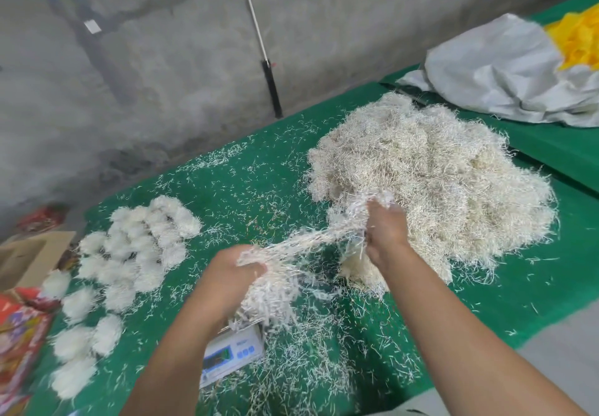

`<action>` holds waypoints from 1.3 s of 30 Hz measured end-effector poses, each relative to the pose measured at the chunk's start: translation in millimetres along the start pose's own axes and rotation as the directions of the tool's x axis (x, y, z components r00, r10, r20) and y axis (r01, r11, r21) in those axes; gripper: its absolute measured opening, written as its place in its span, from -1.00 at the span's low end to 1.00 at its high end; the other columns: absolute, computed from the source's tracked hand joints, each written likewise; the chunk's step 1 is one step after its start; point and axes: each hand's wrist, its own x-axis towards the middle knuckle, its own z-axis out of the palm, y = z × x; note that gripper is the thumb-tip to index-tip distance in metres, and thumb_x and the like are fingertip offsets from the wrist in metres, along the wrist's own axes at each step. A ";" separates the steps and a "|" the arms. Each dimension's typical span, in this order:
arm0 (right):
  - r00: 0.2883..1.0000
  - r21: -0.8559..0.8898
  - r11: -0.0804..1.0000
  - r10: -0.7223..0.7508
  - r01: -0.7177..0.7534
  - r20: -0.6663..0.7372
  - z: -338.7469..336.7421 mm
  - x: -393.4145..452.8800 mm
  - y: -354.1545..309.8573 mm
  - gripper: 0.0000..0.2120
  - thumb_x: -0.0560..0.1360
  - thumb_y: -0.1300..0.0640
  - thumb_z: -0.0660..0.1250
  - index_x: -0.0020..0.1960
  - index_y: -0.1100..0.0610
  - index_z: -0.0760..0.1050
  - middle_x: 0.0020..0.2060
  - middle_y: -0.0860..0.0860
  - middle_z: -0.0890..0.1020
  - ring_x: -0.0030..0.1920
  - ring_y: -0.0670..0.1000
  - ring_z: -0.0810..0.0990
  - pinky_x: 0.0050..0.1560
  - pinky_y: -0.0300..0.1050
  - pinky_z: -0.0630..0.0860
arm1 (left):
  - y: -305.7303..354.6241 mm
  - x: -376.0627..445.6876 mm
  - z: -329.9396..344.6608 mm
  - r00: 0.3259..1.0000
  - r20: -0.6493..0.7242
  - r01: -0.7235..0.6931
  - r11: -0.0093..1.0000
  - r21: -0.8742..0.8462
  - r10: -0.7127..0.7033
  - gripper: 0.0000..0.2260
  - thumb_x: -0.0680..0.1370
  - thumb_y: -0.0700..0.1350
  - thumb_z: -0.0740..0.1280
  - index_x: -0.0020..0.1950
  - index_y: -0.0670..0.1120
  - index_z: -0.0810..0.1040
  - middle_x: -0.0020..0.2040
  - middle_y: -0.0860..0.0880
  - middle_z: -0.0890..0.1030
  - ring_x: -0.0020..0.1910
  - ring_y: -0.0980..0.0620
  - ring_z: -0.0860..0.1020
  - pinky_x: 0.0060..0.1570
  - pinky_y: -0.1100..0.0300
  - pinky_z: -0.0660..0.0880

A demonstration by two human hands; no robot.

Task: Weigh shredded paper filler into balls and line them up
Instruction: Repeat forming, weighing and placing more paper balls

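Note:
A big heap of shredded paper filler (437,182) lies on the green table cover (246,182) at the right. My right hand (385,230) grips a tuft at the heap's near left edge. My left hand (230,273) grips a clump of shreds (275,295) just above a small white digital scale (233,354). A stretched band of strands joins the two hands. Several finished white paper balls (136,243) sit in rows at the left of the table.
Loose shreds litter the cover around the scale. A grey sack (505,68) with yellow material (580,36) lies at the back right. Cardboard box (29,256) and red printed packaging (19,334) stand off the left edge. A concrete wall runs behind.

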 end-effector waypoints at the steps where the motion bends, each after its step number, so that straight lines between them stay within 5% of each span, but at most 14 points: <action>1: 0.998 -0.007 1.000 -0.023 0.023 -0.053 -5.4 7.8 2.6 -0.34 0.70 0.15 0.29 0.70 0.03 0.05 0.59 0.16 0.32 0.06 0.06 0.58 0.12 -0.01 0.58 | -8.8 -1.1 -7.6 0.998 -0.059 0.020 1.000 -0.022 -0.022 -0.52 0.60 -0.03 0.42 0.51 0.15 0.43 0.47 0.05 0.50 0.17 0.04 0.48 0.22 -0.08 0.44; 4: 0.977 -0.082 0.994 -0.090 0.075 -0.193 -14.4 27.1 19.7 -0.35 0.71 0.12 0.28 0.70 0.03 0.05 0.67 0.07 0.19 0.56 0.21 0.35 0.52 0.23 0.32 | -29.4 -4.3 -27.7 0.976 -0.203 0.053 0.991 -0.125 -0.078 -0.51 0.58 -0.05 0.39 0.51 0.08 0.44 0.32 0.11 0.55 0.19 0.04 0.49 0.26 -0.10 0.44; 6: 0.947 -0.081 0.989 -0.143 0.125 -0.289 -18.5 35.0 29.8 -0.39 0.72 0.11 0.27 0.69 0.07 0.09 0.65 0.06 0.23 0.60 0.20 0.27 0.52 0.12 0.19 | -38.8 -6.4 -38.6 0.952 -0.290 0.037 0.975 -0.217 -0.101 -0.53 0.55 -0.03 0.39 0.47 0.03 0.48 0.09 0.18 0.56 0.02 0.09 0.51 0.06 0.03 0.45; 10: 0.906 -0.200 0.956 -0.270 0.213 -0.325 -30.9 42.2 36.6 -0.43 0.70 0.07 0.31 0.64 0.15 0.21 0.59 0.10 0.34 0.57 0.18 0.32 0.42 -0.02 0.19 | -51.0 -7.5 -55.1 0.909 -0.375 0.044 0.938 -0.345 -0.180 -0.44 0.49 0.03 0.37 0.50 0.10 0.45 0.39 0.07 0.55 0.24 0.04 0.47 0.18 -0.02 0.34; 14: 0.961 -0.480 0.835 -0.263 0.270 0.082 -18.3 29.8 30.8 -0.50 0.66 -0.06 0.34 0.57 -0.03 0.38 0.57 0.07 0.40 0.52 0.20 0.41 0.49 0.28 0.39 | -48.2 -16.1 -48.4 0.945 -0.288 0.042 0.932 -0.361 -0.154 -0.43 0.45 0.05 0.36 0.48 0.20 0.43 0.19 0.32 0.51 0.27 0.08 0.42 0.22 -0.09 0.32; 18: 0.841 -0.518 0.694 -0.246 0.500 0.482 15.7 -33.9 29.3 -0.36 0.58 -0.49 0.09 0.59 -0.29 0.23 0.60 -0.17 0.31 0.56 -0.05 0.26 0.53 0.22 0.17 | -28.6 -21.9 -25.7 0.987 -0.096 0.074 0.902 -0.426 -0.126 -0.37 0.35 0.04 0.42 0.44 0.25 0.45 0.24 0.21 0.51 0.33 0.04 0.42 0.34 -0.09 0.33; 20: 0.738 -0.457 0.706 -0.138 0.541 0.661 34.5 -68.6 34.7 -0.26 0.47 -0.64 -0.05 0.55 -0.35 0.24 0.47 -0.36 0.40 0.47 -0.23 0.35 0.52 0.13 0.30 | -15.9 -21.5 -14.5 0.993 -0.032 0.087 0.879 -0.470 -0.115 -0.45 0.34 0.06 0.45 0.33 0.31 0.51 0.37 0.10 0.54 0.37 -0.03 0.49 0.40 -0.18 0.36; 22: 0.668 -0.455 0.686 -0.060 0.567 0.742 44.3 -91.8 42.5 -0.33 0.47 -0.64 -0.02 0.41 -0.33 0.42 0.14 -0.48 0.58 0.14 -0.41 0.55 0.16 -0.12 0.60 | -6.7 -20.4 -6.3 0.995 -0.040 0.066 0.877 -0.476 -0.097 -0.42 0.36 0.10 0.48 0.38 0.30 0.49 0.39 0.04 0.57 0.35 -0.09 0.55 0.38 -0.27 0.43; 24: 0.660 -0.472 0.624 -0.095 0.622 0.745 45.7 -95.5 50.9 -0.59 0.54 -0.52 0.15 0.05 -0.22 0.48 -0.30 -0.35 0.63 -0.34 -0.34 0.59 -0.32 -0.39 0.51 | -5.3 -19.5 -4.3 0.991 -0.077 0.065 0.899 -0.432 -0.108 -0.44 0.40 0.14 0.50 0.40 0.29 0.48 0.36 0.04 0.59 0.29 -0.10 0.59 0.29 -0.28 0.51; 26: 0.664 -0.454 0.587 -0.203 0.670 0.719 39.1 -84.7 55.1 -0.61 0.62 -0.32 0.28 -0.23 -0.10 0.36 -0.48 -0.15 0.51 -0.53 -0.17 0.39 -0.44 -0.29 0.39 | -11.7 -15.1 -5.0 0.990 -0.071 0.074 0.890 -0.449 -0.118 -0.59 0.47 0.10 0.53 0.30 0.24 0.57 0.29 0.03 0.64 0.25 -0.10 0.62 0.28 -0.26 0.52; 30: 0.714 -0.518 0.529 -0.278 0.672 0.643 31.3 -62.3 61.4 -0.52 0.64 -0.24 0.30 -0.29 0.05 0.32 -0.39 -0.03 0.39 -0.40 -0.04 0.28 -0.34 -0.04 0.34 | -15.6 -11.8 2.7 0.998 0.002 0.065 0.948 -0.312 -0.068 -0.81 0.61 -0.03 0.43 0.12 0.27 0.57 0.27 0.10 0.61 0.21 0.02 0.58 0.26 -0.01 0.45; 33: 0.726 -0.518 0.528 -0.338 0.673 0.598 34.4 -48.2 64.2 -0.52 0.65 -0.18 0.32 -0.32 0.04 0.30 -0.43 -0.05 0.37 -0.46 -0.08 0.24 -0.43 -0.12 0.30 | -11.3 -8.4 3.4 0.995 0.096 0.052 0.983 -0.174 -0.036 -0.74 0.57 0.03 0.46 0.12 0.38 0.54 0.19 0.19 0.55 0.09 0.17 0.54 0.06 0.07 0.45; 36: 0.778 -0.552 0.561 -0.330 0.617 0.534 36.7 -30.6 67.6 -0.55 0.66 -0.16 0.33 -0.30 0.06 0.35 -0.43 -0.04 0.41 -0.50 -0.11 0.26 -0.50 -0.23 0.31 | -15.3 -3.5 -0.3 0.985 0.170 0.026 0.999 0.019 -0.029 -0.58 0.54 0.09 0.42 0.35 0.42 0.45 0.23 0.28 0.40 0.05 0.18 0.49 -0.10 0.18 0.44; 39: 0.851 -0.545 0.661 -0.321 0.516 0.416 35.1 -9.4 68.9 -0.58 0.68 -0.11 0.30 -0.27 0.09 0.41 -0.44 -0.05 0.44 -0.61 -0.16 0.31 -0.58 -0.32 0.33 | -22.1 -4.4 0.8 0.987 0.157 0.019 1.000 0.019 -0.021 -0.62 0.59 0.00 0.40 0.34 0.36 0.49 0.16 0.28 0.49 -0.30 0.24 0.44 -0.34 0.27 0.43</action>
